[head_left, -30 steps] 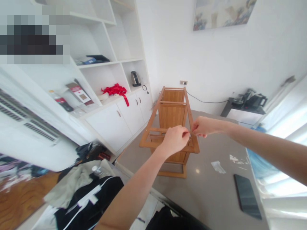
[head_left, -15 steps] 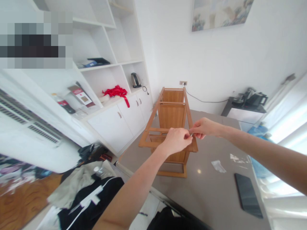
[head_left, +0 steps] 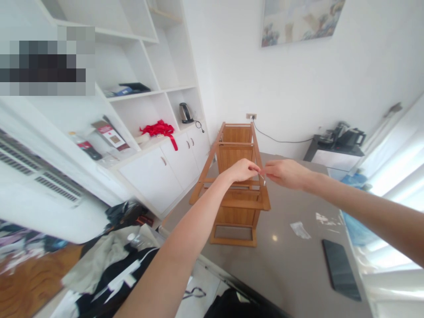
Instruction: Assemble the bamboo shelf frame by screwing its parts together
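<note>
A wooden frame [head_left: 245, 204] with slatted panels lies on the grey table [head_left: 281, 274]. My left hand [head_left: 241, 170] is closed in a pinch above the frame's near right corner. Facing it, the fingertips of my right hand [head_left: 285, 171] are pinched together, almost touching those of the left. Between them a thin metal rod [head_left: 263, 179], perhaps a hex key, points down towards the right rail. Which fingers bear it is hard to make out.
A black phone [head_left: 341, 269] and a small clear plastic bag [head_left: 300, 230] lie on the table to the right. Clothes [head_left: 102, 269] are heaped at the lower left. White shelves hold red ribbon [head_left: 159, 128] and a kettle [head_left: 186, 113]. A black kettle [head_left: 351, 138] stands at the right.
Both hands have risen slightly off the frame's near right corner, the left hand moving away from the rail. More of the metal rod shows. The view has shifted a little.
</note>
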Motion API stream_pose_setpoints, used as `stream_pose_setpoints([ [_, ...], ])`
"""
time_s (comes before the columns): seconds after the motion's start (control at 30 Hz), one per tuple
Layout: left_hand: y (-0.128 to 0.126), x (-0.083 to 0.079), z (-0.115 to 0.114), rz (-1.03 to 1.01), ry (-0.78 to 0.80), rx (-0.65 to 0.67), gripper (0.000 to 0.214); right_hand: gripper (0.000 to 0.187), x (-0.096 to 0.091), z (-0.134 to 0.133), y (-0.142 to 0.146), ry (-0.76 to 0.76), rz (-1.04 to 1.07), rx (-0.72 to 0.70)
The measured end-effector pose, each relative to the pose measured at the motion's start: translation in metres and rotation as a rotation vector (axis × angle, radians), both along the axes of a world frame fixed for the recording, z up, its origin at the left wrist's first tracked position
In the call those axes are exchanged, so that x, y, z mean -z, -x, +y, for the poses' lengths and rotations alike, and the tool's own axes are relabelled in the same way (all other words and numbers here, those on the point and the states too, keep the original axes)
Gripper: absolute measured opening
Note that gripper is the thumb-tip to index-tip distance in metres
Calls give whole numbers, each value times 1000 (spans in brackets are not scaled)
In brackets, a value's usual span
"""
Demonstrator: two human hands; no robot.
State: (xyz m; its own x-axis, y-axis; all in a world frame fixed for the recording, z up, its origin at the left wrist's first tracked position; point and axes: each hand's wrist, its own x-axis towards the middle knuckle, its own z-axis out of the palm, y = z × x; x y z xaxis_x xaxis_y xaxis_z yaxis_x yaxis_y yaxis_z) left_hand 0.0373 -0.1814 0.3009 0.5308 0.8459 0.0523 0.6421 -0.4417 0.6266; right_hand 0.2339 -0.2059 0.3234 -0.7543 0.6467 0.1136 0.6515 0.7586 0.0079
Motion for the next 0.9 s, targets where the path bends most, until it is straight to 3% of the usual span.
stream_pose_setpoints([
  [0.1,-10,3,10,6,14,32,28,30,-4,-1,-2,-65,-122,-198],
  [0.2,-20,6,17,27,2,74,24,25,-6,0,0,-91,-212,-235],
  [0.33,-25,8,16,10,-80,101,26,23,-8,0,3,-109,-241,-205],
  [0.5,-13,3,-11,15,-144,-113,26,21,-8,-3,8,-6,-185,-38],
  [0.57,-7,1,-27,19,-137,-130,25,22,-8,-4,10,53,-130,23],
  [0.67,0,-3,-51,22,-128,-131,26,19,-7,-2,13,257,-17,138],
  [0.8,-1,-8,-75,25,-125,-124,29,12,-3,3,20,730,219,374],
  [0.9,-10,-11,-86,76,-103,-116,38,9,1,5,23,898,364,485],
])
